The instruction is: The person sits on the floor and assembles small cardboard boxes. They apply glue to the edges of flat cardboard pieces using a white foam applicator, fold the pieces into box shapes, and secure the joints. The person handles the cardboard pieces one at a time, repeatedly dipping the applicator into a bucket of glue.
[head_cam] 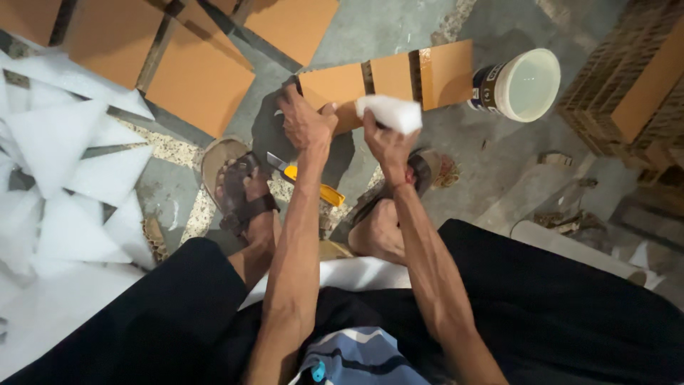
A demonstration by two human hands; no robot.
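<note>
Fingers of the right hand point(385, 142) grip a white foam piece point(390, 113) against the cardboard strip point(388, 77); the left hand point(303, 121) clamps the strip's end above the floor point(399, 28), beside a bucket point(524, 84).

Black shorts point(556, 314), brown strap sandals point(239, 189), bare forearms.
</note>
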